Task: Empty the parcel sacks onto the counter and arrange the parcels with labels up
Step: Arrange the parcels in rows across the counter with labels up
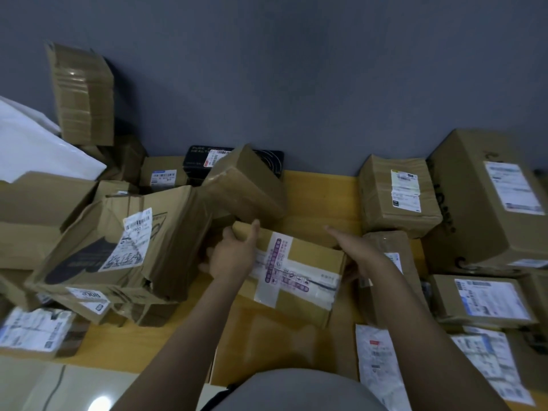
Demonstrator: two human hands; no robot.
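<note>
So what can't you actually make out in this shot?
Head view throughout:
1. Print on the labels: too blurred and small to read.
2. Right hand: its lower fingers, hidden behind the taped box.
3. Parcel under the right forearm: label mostly covered by the arm.
4. White bag: cut off by the left edge.

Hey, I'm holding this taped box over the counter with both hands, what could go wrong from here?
1. The taped box, held between left hand and right hand, shows only tape on top; set down this way, its label may stay hidden.
2. The tilted box just behind leans on the left pile; a nudge could tip it onto the counter.
</note>
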